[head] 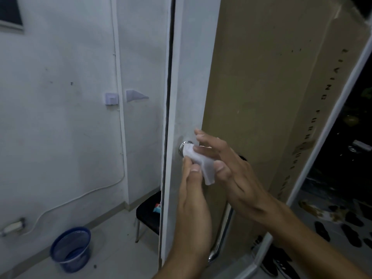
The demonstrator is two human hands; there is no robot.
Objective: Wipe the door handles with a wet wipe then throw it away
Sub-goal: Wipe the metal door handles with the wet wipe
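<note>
The wet wipe [203,161] is draped over the round metal door knob [184,148], which is mounted on the white door [189,77] near its left edge. The left hand [193,196] reaches up from below, with thumb and fingertips pinching the lower part of the wipe just under the knob. The right hand [227,168] comes in from the right with its fingers extended and relaxed (not curled); one finger and the thumb press against the wipe, and the remaining fingers spread above it. A large cardboard panel [261,97] leans against the door to the right. On the floor to the lower left stands a blue mesh wastebasket [71,248]; a black stool [148,215] sits just behind the door edge.
</note>
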